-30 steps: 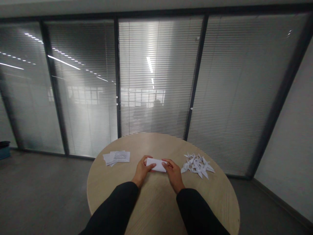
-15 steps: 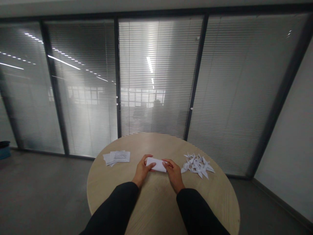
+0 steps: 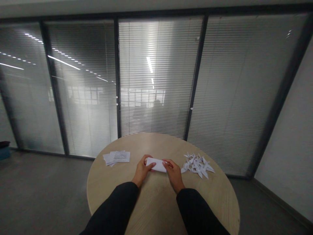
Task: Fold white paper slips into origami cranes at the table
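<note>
A folded white sheet of paper (image 3: 156, 164) lies on the round wooden table (image 3: 151, 209) in front of me. My left hand (image 3: 141, 171) pinches its left end, thumb on top. My right hand (image 3: 173, 172) pinches its right end the same way. Both arms wear black sleeves. A small stack of printed paper sheets (image 3: 116, 157) lies to the left of my hands. A heap of several folded white paper cranes (image 3: 197, 164) lies to the right.
Glass partitions with closed blinds and dark frames (image 3: 195, 81) stand behind the table. A white wall (image 3: 293, 143) runs along the right. Grey floor surrounds the table, with a dark bin (image 3: 4, 149) at the far left.
</note>
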`<act>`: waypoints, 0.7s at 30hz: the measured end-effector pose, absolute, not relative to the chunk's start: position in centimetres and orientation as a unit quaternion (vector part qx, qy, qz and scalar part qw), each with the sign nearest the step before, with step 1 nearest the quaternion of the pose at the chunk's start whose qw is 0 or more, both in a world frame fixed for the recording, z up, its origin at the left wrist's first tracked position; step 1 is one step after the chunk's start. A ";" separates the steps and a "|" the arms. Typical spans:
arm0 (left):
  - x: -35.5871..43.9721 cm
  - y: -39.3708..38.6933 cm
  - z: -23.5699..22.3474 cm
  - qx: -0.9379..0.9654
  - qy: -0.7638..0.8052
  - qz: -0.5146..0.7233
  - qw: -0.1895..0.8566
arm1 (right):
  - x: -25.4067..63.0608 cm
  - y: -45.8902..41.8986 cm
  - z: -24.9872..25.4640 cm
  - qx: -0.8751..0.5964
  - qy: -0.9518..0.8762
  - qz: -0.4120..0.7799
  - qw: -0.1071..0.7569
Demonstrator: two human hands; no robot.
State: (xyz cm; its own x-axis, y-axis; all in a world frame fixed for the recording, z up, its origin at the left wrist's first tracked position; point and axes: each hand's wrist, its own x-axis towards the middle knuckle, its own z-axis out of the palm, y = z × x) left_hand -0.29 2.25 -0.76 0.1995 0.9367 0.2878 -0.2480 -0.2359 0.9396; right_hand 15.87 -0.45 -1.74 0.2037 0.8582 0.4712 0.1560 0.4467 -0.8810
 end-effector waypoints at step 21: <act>-0.4 2.2 -0.8 0.590 0.312 0.564 0.486 | 15.5 -0.9 -1.1 -0.453 -0.562 0.270 0.637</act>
State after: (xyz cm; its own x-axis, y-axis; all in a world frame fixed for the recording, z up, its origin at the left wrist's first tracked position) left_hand -0.38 2.24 -0.78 0.1691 0.9163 0.3631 -0.1800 -0.3335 0.9254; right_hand 15.50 -0.90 -1.13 0.2230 0.8528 0.4722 0.1657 0.4442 -0.8805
